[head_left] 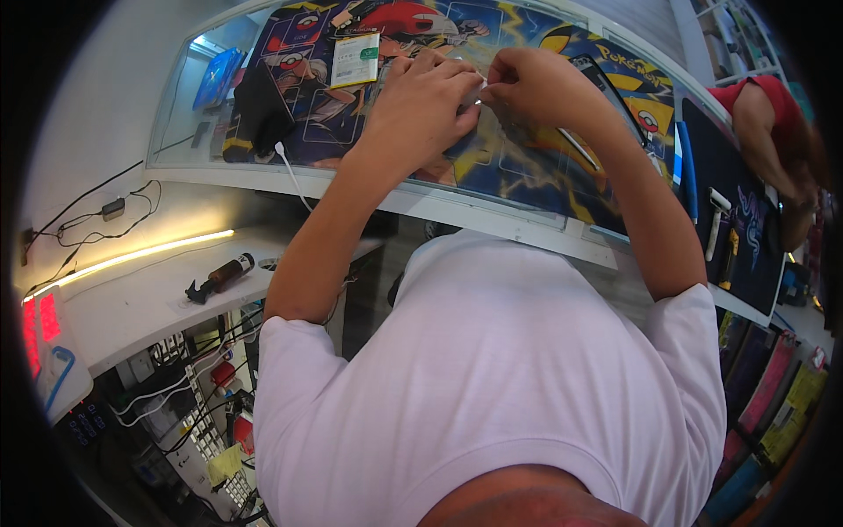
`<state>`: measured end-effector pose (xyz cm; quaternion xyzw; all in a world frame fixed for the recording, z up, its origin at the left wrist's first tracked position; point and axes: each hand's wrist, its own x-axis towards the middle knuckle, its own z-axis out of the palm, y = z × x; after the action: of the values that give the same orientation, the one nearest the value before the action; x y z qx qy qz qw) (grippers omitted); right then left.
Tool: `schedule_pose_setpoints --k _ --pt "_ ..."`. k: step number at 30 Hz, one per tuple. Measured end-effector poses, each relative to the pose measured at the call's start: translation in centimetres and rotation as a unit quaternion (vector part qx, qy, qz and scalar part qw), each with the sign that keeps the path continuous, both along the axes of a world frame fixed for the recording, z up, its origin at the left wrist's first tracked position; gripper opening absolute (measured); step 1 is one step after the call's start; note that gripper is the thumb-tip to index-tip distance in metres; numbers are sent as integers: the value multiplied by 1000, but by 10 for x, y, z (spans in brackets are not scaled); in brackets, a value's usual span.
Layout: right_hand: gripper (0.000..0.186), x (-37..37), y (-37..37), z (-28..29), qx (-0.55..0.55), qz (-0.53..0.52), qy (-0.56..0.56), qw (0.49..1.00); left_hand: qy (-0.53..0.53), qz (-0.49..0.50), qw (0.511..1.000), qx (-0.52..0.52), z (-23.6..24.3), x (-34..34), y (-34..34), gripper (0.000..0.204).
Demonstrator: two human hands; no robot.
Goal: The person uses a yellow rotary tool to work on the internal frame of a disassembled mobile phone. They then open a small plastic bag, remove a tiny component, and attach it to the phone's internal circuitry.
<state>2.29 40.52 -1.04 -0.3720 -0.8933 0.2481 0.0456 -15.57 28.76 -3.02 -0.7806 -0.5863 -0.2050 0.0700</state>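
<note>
Both hands meet over a colourful cartoon mat (pixel 351 132) on a glass-topped counter. My left hand (pixel 426 101) is curled palm-down around a small pale object (pixel 474 93), mostly hidden beneath its fingers. Close on its right, my right hand (pixel 540 86) pinches with thumb and forefinger at the edge of that object; its kind cannot be made out. A flat white phone battery (pixel 355 61) with yellow edges and a green mark lies left of my left hand. Partly behind my right forearm are a dark phone (pixel 606 92) and a thin metal tool (pixel 578 148).
A black device (pixel 263 110) with a white cable (pixel 291 171) lies at the left of the mat. On the lower left shelf rests a brown spray bottle (pixel 219 277). To the right, a co-worker in red (pixel 760 114) leans over a black mat (pixel 746 237) holding tools.
</note>
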Motion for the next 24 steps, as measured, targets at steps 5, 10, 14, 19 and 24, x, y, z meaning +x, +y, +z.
schedule_pose_setpoints --k 5,10,14,19,24 --pt "37 35 1 24 6 -71 56 996 -14 -16 998 -59 2 3 17 25" --pt "33 68 -10 37 -68 -76 135 986 -172 86 974 -119 23 5 21 28" --pt "41 65 -26 31 -2 -29 265 964 -483 73 853 -184 52 10 23 31" --pt "43 60 -50 34 -241 -51 463 852 -642 -55 755 -124 72 34 4 38" --pt "46 71 -66 38 -270 -71 523 805 -705 -63 699 -101 73 51 -9 34"
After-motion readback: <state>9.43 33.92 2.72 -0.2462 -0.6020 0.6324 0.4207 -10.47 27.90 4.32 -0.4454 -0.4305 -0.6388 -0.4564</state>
